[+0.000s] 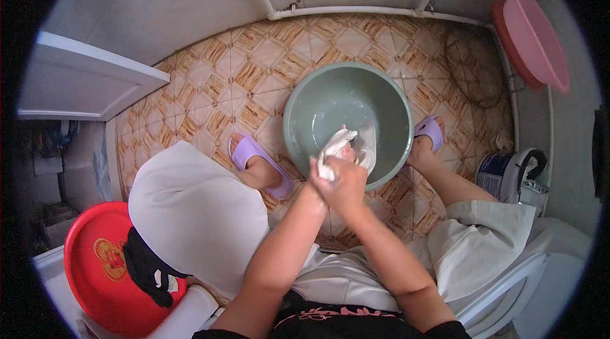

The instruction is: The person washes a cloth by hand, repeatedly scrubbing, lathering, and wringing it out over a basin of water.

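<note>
White cloth [366, 148] is bunched up over the near part of a grey-green basin [330, 101], which stands on the tiled floor [267, 56] between the person's feet. The hands [344, 183] are together, closed on the cloth, though some of the fingers are hidden. From this grip, the step in hand looks like squeezing or rubbing the cloth; whether water lies in the basin I cannot tell. The next move seems to call for a firm, two-sided hold, with loose folds kept inside the rim. At the near left, a black garment [143, 269] lies in a red basin [89, 263].
</note>
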Available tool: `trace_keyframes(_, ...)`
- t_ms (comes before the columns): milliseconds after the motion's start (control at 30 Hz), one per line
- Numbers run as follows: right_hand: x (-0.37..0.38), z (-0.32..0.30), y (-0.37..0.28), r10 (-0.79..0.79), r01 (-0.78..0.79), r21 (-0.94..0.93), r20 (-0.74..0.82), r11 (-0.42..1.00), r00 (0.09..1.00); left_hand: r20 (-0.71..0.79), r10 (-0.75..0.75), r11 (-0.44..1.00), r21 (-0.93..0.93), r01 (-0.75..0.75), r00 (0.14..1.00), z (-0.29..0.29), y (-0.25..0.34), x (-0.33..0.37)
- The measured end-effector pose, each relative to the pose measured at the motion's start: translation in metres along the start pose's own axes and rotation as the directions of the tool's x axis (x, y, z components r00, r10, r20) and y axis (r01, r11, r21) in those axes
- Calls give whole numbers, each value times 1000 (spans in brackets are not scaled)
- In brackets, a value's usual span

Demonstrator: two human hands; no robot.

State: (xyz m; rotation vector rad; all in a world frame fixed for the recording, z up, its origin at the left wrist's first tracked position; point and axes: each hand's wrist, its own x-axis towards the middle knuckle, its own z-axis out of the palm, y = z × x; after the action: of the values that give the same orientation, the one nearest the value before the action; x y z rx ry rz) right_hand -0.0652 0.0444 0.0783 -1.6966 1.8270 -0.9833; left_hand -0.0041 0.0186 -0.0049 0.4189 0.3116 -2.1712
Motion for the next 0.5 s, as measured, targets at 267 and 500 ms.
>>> trace_keyframes(267,7,3,11,-83,43,-161,-250,986,965,110,144,964,211,-165,983,12,-13,-8)
trace_keyframes(500,61,-22,120,424,-425,24,-124,905,897,-399,17,925,355,137,917,37,-18,18)
